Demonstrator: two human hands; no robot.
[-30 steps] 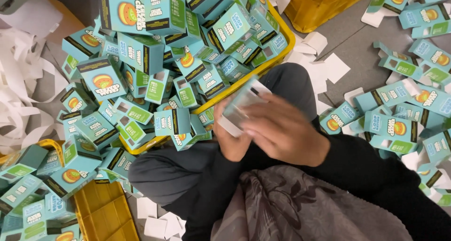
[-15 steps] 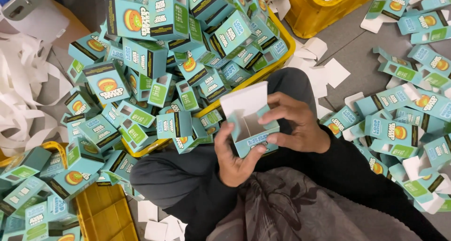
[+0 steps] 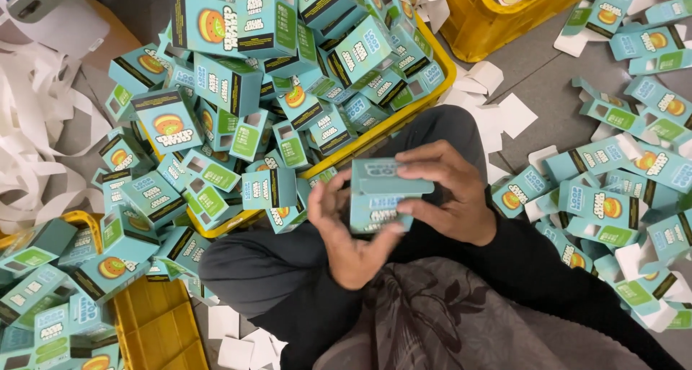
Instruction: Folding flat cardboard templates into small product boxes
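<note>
A small teal cardboard box (image 3: 380, 195) sits between both my hands above my lap, its top flap folded down. My left hand (image 3: 344, 234) cups it from below and the left, palm up. My right hand (image 3: 445, 190) grips it from the right, with fingers over the top edge and the front face. Just beyond the box lies a yellow crate (image 3: 425, 89) heaped with several folded teal boxes (image 3: 238, 89).
Flat unfolded teal boxes (image 3: 620, 182) are strewn on the grey floor at the right, among white card squares (image 3: 497, 110). A second yellow crate (image 3: 497, 16) stands at the top right, another yellow crate (image 3: 158, 327) at the bottom left. White paper strips (image 3: 36, 146) pile up at the left.
The box was flat and blurred in my hands, then stood open with its white flap up. Now the flap is folded down and the box is closed.
</note>
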